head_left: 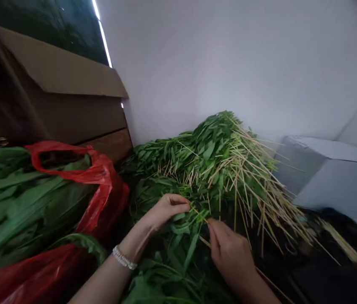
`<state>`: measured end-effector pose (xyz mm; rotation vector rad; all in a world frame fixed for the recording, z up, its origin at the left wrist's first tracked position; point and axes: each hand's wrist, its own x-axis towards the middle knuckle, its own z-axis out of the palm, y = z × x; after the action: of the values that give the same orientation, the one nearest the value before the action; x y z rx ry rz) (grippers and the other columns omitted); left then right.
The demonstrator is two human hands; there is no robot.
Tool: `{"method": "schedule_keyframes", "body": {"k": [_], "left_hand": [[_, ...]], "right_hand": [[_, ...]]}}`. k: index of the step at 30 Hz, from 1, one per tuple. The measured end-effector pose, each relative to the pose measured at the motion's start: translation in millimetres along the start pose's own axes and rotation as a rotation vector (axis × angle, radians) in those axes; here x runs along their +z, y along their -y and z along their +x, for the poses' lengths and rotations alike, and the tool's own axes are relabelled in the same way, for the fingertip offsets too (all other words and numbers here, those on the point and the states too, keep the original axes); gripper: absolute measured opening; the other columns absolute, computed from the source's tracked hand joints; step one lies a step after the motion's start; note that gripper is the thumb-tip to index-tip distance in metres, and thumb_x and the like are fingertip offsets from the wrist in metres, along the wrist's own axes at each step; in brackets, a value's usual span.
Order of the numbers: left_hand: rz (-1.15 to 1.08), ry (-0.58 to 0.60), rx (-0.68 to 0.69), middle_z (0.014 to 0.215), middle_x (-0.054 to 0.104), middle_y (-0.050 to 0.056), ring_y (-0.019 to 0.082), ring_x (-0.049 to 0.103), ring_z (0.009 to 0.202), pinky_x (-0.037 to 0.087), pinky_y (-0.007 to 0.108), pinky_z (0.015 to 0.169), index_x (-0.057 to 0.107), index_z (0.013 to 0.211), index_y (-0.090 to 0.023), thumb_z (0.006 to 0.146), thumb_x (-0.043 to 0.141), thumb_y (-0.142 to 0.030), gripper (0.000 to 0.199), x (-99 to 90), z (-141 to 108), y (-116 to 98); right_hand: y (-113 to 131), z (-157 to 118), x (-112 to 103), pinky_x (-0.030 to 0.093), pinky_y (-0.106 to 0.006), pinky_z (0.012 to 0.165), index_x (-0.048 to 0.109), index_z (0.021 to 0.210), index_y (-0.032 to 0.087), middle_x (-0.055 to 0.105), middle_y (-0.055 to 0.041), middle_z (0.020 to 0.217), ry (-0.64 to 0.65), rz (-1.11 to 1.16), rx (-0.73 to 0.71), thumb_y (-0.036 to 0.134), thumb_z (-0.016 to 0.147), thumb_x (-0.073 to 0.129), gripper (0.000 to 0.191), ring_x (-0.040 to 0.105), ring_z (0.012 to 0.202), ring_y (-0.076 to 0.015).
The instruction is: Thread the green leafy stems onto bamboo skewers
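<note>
My left hand (pixel 172 208) and my right hand (pixel 229 247) are both pinched on a thin wooden skewer (pixel 199 213), one near each end of its visible part. Green leaf stems (pixel 201 216) cross the skewer between my fingers, with long leaves (pixel 183 230) hanging below it. A beaded bracelet circles my left wrist. Just beyond my hands rises a large heap of leaves (pixel 210 143) on skewers, their pale bare ends (pixel 260 190) sticking out to the right and front. More loose green leaves (pixel 165 283) lie under my forearms.
At the left, a red plastic bag (pixel 104 169) holds large long leaves (pixel 32 207). Behind it stands an open cardboard box (pixel 80 112). A white box (pixel 339 181) is at the right, and a pale wall (pixel 235 59) closes off the back.
</note>
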<state>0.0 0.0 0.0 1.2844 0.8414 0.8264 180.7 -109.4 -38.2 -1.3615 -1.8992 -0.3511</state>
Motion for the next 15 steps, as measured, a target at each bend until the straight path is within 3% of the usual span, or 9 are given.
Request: {"method": "schedule_keyframes", "body": {"k": [7,11,15], "left_hand": [[0.034,0.025,0.028,0.066,0.069,0.001,0.009,0.057,0.060,0.045,0.020,0.064,0.074,0.073,-0.014,0.054,0.085,-0.033,0.029,1.2,-3.7,-4.1],[0.103,0.024,0.132,0.077,0.072,0.005,0.013,0.062,0.070,0.047,0.023,0.071,0.074,0.083,-0.014,0.069,0.074,-0.043,0.032,-2.4,-3.1,-6.8],[0.326,-0.103,0.273,0.081,0.073,0.007,0.018,0.065,0.079,0.048,0.026,0.078,0.073,0.084,-0.012,0.082,0.059,-0.043,0.034,-8.0,2.9,-4.8]], "right_hand": [[1.3,2.9,-2.7,0.043,-0.024,0.067,0.058,0.098,0.015,0.064,-0.0040,0.077,-0.008,0.014,0.002,0.015,0.095,0.035,0.024,0.064,0.070,-0.0148],[-0.4,10.2,-17.2,0.038,-0.024,0.061,0.056,0.092,0.017,0.059,-0.0004,0.070,-0.049,0.095,0.042,0.018,0.094,0.038,0.018,0.059,0.062,-0.0124],[4.6,14.2,-28.4,0.031,-0.023,0.054,0.047,0.076,0.020,0.046,0.0045,0.059,0.076,0.253,0.037,0.019,0.092,0.039,0.018,0.047,0.050,-0.0092]]}}
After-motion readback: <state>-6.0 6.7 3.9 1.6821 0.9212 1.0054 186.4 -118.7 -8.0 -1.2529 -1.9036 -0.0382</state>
